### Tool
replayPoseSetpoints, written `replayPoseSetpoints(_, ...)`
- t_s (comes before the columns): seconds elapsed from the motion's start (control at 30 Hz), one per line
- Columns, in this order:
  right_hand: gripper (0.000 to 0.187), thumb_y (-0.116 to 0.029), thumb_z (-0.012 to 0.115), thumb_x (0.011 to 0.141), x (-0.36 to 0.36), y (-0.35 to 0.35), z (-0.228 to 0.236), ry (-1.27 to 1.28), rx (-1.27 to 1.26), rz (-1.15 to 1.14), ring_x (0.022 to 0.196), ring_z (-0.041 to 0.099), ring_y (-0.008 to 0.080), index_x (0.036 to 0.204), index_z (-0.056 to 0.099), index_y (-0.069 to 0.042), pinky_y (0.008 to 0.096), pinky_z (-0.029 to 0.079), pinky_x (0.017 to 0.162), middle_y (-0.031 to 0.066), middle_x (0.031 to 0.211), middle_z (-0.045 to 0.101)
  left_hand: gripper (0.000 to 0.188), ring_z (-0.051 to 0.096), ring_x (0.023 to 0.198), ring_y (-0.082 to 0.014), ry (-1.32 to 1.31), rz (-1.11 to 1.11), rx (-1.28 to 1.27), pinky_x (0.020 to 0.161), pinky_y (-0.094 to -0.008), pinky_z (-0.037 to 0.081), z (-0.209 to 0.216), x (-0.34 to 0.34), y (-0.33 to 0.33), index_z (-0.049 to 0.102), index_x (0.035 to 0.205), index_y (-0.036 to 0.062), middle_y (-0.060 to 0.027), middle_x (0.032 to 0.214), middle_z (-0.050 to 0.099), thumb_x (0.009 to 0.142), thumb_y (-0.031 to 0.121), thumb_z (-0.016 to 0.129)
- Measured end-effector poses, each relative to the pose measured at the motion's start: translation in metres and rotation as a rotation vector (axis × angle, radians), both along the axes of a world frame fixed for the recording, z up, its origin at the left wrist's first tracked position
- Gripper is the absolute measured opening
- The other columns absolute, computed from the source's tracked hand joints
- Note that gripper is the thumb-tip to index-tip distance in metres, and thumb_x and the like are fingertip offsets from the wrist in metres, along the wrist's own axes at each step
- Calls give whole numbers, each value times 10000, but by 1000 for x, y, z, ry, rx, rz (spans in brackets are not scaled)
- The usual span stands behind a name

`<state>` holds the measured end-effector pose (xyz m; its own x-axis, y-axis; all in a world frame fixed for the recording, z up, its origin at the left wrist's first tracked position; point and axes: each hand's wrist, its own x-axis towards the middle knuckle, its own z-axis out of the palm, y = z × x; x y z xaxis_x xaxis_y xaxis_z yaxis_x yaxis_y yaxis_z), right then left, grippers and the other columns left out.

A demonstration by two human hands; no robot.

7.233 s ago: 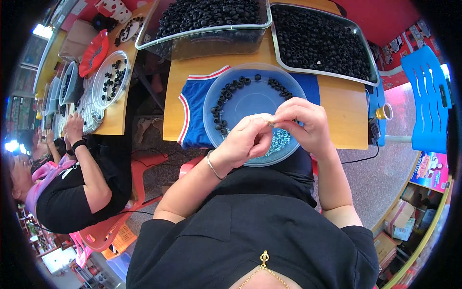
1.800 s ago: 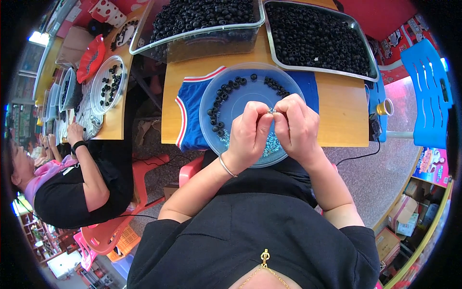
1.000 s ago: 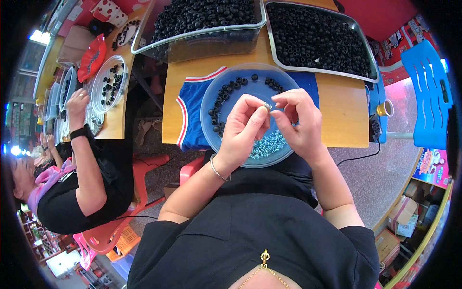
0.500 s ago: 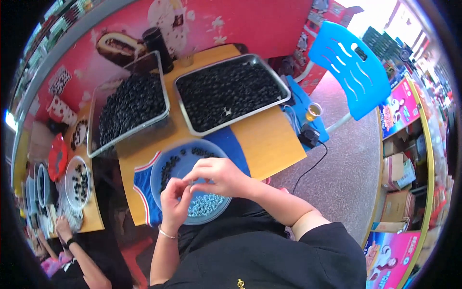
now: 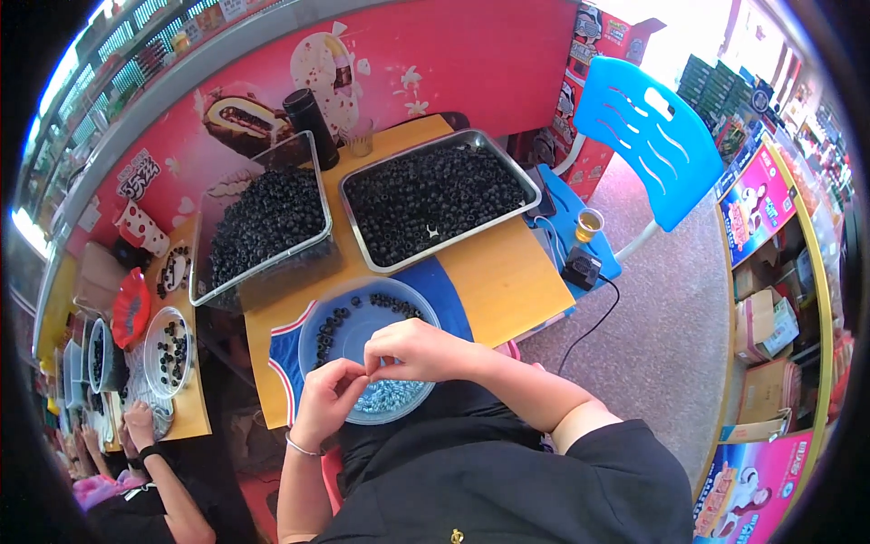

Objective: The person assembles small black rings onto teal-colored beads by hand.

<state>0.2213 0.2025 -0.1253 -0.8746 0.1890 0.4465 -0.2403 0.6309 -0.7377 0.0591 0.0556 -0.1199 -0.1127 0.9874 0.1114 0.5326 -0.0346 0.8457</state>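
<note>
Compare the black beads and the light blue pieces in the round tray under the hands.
Colour: black beads dark, light blue pieces pale.
Size: each bead looks bigger than a blue piece.
Layout: beads curve along the left and far sides; blue pieces pile up at the near side.
Shared: both lie loose in the round tray.

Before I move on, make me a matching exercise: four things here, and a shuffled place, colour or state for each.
1. tray
2. dish
3. chair
4. left hand

A. blue, with a slotted back
B. bangle at its wrist
C. silver-coloured rim, full of black beads
D. round, holding pale blue pieces

Pairs: 1-C, 2-D, 3-A, 4-B
</note>
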Motion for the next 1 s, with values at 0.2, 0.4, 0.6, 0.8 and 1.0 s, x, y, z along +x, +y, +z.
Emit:
replayPoseSetpoints(0.2, 144, -63, 717, 760, 6, -10, 8, -33, -82, -8, 673, 622, 203, 859, 616, -34, 320, 496, 611, 85, 749, 619, 93, 604, 668, -112, 54, -33, -15, 601, -241, 479, 12, 5, -3, 630, 898, -15, -75, 761, 637, 826, 22, 675)
replayPoseSetpoints(0.4, 104, -51, 714, 744, 7, -12, 11, -69, -58, 24, 695, 642, 207, 824, 649, -38, 315, 505, 624, 103, 739, 627, 77, 533, 676, -62, -115, -40, -86, 602, -219, 442, 9, 2, -10, 638, 882, -9, -24, 739, 600, 844, 47, 675)
replayPoseSetpoints(0.6, 117, -33, 717, 739, 13, -6, 20, -26, 35, -34, 704, 641, 194, 822, 636, -22, 298, 504, 632, 105, 750, 626, 103, 496, 702, -24, -257, -65, -55, 601, -191, 423, 6, 5, 4, 628, 899, 1, 28, 765, 586, 873, 87, 677)
replayPoseSetpoints(0.8, 140, 37, 672, 720, 11, -6, 19, -118, -136, -4, 702, 602, 113, 847, 639, -13, 246, 493, 655, 52, 763, 619, 113, 546, 709, -51, -309, -109, -47, 648, -220, 461, 6, 3, 6, 617, 911, -4, -2, 755, 612, 884, 99, 655)
replayPoseSetpoints(1.0, 92, -13, 652, 755, 11, -5, 14, -180, -307, 10, 698, 576, 72, 846, 638, -11, 232, 480, 645, 31, 742, 612, 106, 548, 783, -41, -263, -172, -33, 690, -203, 452, 4, 1, 7, 617, 960, -6, 7, 840, 615, 895, 75, 635)
